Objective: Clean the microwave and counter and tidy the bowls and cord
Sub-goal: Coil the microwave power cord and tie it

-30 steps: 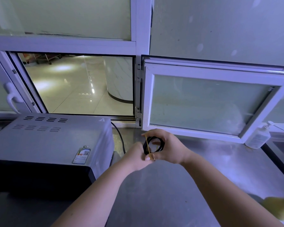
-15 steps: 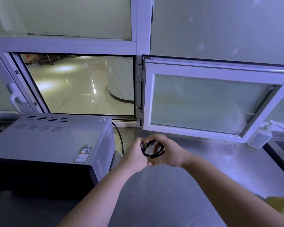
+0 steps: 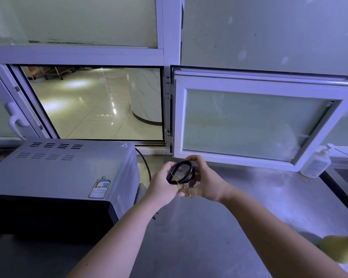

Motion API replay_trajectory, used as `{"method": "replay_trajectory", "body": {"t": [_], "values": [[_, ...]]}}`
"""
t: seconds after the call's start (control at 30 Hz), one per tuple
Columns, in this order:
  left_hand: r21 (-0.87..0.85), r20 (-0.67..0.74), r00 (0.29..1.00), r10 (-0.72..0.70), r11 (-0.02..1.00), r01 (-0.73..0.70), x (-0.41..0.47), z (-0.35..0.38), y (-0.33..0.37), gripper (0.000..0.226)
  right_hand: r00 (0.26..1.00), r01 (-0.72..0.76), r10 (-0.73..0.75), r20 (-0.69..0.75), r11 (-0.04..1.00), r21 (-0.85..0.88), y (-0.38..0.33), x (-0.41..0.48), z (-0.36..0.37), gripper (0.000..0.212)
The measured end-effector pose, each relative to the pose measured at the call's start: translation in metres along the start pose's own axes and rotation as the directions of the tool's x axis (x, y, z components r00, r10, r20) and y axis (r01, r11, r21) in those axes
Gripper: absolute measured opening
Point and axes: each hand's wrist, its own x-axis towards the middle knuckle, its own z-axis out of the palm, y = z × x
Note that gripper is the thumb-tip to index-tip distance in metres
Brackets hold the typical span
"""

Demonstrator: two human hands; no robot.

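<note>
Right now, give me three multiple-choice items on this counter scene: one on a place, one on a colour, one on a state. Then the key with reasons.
1. Where does the pump bottle stand?
A. On top of the microwave
B. At the back right of the counter, by the open window's corner
C. In the left hand

2. What colour is the band looped around the coiled cord?
A. Yellow
B. Red
C. White

3. How is the cord held?
A. Lying loose on the counter
B. Hanging out of the window
C. Coiled, gripped between both hands

Key:
1 B: it stands below the hinged window, far from the microwave.
2 A: a thin yellow band crosses the black coil.
3 C: the left hand and the right hand grip the coil above the counter.
</note>
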Motion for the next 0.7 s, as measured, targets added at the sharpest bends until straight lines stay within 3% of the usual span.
{"method": "replay_trajectory", "body": {"t": [0.1,0.27,0.4,0.5,0.7], "values": [[0.015,-0.002,1.000,0.004,1.000,-0.004,0.003,-0.002,-0.004,0.036,0.999,-0.032,0.033,-0.029,0.999,0.040,0.003,-0.005,-0.001,0.085],[0.005,0.040,0.999,-0.012,1.000,0.012,0.006,-0.005,-0.005,0.028,0.993,-0.033,0.041,-0.108,0.997,0.075,0.014,-0.013,0.002,0.049],[0.004,0.029,1.000,-0.011,1.000,0.011,0.011,-0.008,-0.003,0.025,0.991,-0.055,0.059,-0.120,0.998,0.040,0.014,-0.020,0.003,0.021],[-0.005,0.000,1.000,-0.015,1.000,0.015,0.013,-0.011,-0.001,0.025,0.990,-0.085,0.096,-0.106,0.991,0.105,0.013,-0.023,0.002,0.006],[0.049,0.015,1.000,-0.024,0.999,0.024,0.016,-0.014,-0.002,0.025,0.991,-0.114,0.122,-0.056,0.986,0.124,0.008,-0.027,-0.003,0.033]]}}
